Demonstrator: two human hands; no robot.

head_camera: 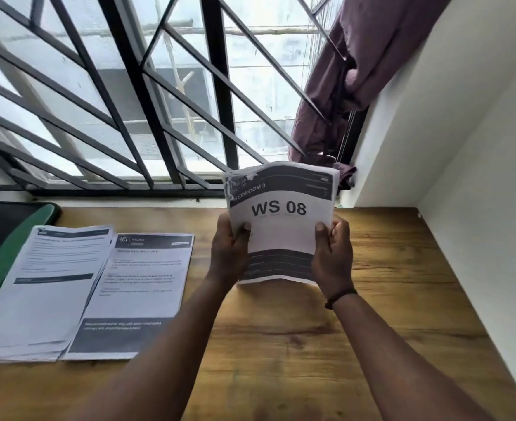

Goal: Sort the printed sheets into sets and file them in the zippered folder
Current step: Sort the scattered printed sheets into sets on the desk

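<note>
both hands up over the wooden surface (326, 344), grasping one stack of printed sheets (284, 226) held upright-ish, top leaning away toward the window grille (147, 95). left hand (231, 252) grips the stack's left edge, thumb on the front page; right hand (332, 253) grips the right edge, thumb on the front too, dark band (340, 296) on that wrist. front page reads "ws 08" with "bedroom 3" on the dark header; top left corner looks torn or crumpled, hard to tell which. two more paper piles lie flat on the surface to the left: a fanned pile (41, 287) overlapping the left edge of a sheet headed "kitchen" (138, 287). zippered folder (4, 238), dark with green trim, sits at the far left edge, partly under the fanned pile and cut off by the frame. purple cloth (363, 71) hangs at the window's right side by the white wall (451, 141).
</note>
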